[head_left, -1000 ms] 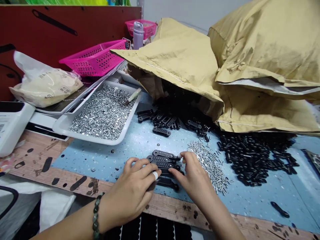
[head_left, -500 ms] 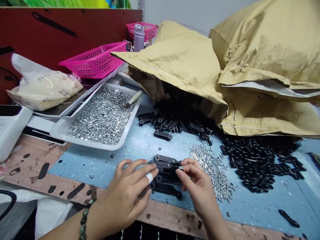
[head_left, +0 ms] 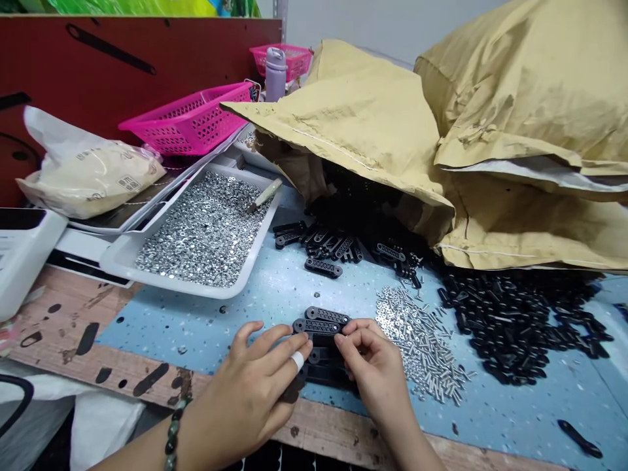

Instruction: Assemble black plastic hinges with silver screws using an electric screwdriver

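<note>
While the left hand lay half-curled against the black perforated plastic strips, grip unclear, the right hand pinched their right end, an even pinch suiting them, steel screws just beside them.

Left hand: dark green beaded bracelet, white tape round finger.

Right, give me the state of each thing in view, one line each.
Black perforated plastic strips, stacked between both hands.
Left hand, gripping the stack's left end.
Right hand, pinching its right end.
White plastic tray, full of silver nuts.
Tan paper sack, open, spilling black parts.
Loose silver screws, scattered on the blue mat.
</note>
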Action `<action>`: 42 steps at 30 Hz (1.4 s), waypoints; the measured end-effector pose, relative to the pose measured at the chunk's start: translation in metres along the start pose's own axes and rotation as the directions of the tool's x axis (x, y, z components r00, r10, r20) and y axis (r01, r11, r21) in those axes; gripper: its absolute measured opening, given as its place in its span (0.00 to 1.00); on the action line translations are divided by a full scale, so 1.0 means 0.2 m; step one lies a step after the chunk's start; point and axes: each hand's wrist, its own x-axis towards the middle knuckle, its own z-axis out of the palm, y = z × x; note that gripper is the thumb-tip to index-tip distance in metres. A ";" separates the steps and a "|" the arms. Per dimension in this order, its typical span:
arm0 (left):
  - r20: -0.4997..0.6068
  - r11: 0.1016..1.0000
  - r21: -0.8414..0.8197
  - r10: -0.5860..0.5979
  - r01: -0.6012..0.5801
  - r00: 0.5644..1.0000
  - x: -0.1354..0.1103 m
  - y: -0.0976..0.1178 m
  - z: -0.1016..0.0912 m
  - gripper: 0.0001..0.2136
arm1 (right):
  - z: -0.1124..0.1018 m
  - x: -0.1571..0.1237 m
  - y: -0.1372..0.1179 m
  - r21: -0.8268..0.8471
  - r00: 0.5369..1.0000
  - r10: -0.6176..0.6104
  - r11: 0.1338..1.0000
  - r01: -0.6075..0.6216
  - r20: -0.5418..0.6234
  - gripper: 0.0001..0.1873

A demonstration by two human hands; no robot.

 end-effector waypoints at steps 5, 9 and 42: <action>0.013 1.000 0.007 0.016 -0.016 1.000 0.00 0.00 0.00 0.20 | 0.00 0.00 0.01 0.004 1.000 0.011 1.000 -0.011 -0.002 0.18; 0.007 1.000 0.005 0.021 -0.021 1.000 0.01 -0.01 -0.01 0.19 | 0.00 0.00 0.02 -0.027 1.000 -0.006 1.000 0.007 0.020 0.18; 0.037 0.999 -0.034 0.006 -0.005 0.999 -0.01 -0.01 -0.01 0.24 | 0.00 0.02 0.05 0.143 0.998 0.046 0.988 -0.052 0.042 0.19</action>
